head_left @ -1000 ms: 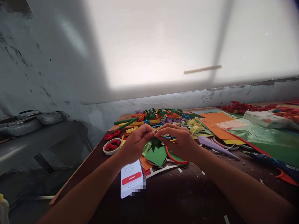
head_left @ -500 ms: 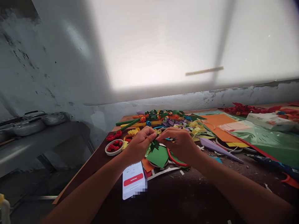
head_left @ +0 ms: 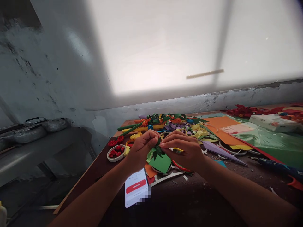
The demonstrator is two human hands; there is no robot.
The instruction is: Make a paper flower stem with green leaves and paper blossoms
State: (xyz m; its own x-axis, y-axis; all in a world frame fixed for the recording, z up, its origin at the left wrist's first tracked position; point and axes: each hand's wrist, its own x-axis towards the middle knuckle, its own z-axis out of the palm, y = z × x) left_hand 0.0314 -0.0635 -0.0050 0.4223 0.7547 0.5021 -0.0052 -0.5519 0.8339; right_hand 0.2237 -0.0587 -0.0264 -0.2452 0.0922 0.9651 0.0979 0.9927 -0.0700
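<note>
A dark green paper piece with pointed, leaf-like tips (head_left: 157, 152) is held up between my two hands over the table. My left hand (head_left: 143, 145) is closed, its thumb and forefinger pinching the upper left of the piece. From the other side, the bent fingers of my right hand (head_left: 183, 148) press together on its right edge. Below them lies a light green paper square (head_left: 161, 163) on top of rolls and scraps. A lit phone (head_left: 136, 187) lies beneath my left wrist, and a tape roll with red paper flowers inside (head_left: 116, 153) is to its left.
Green and yellow paper sticks (head_left: 132, 127) and coiled strips (head_left: 170, 118) heap up behind my hands. To the right lie a purple paper cone (head_left: 222, 152), orange sheets (head_left: 221, 124) and a tissue pack (head_left: 276, 122). Covered pots (head_left: 30, 134) stand on a side counter at left.
My right hand has turned, its fingers now extended more toward the green piece and lying against it. The piece has rotated, with more pointed tips showing downward. The view has shifted slightly.
</note>
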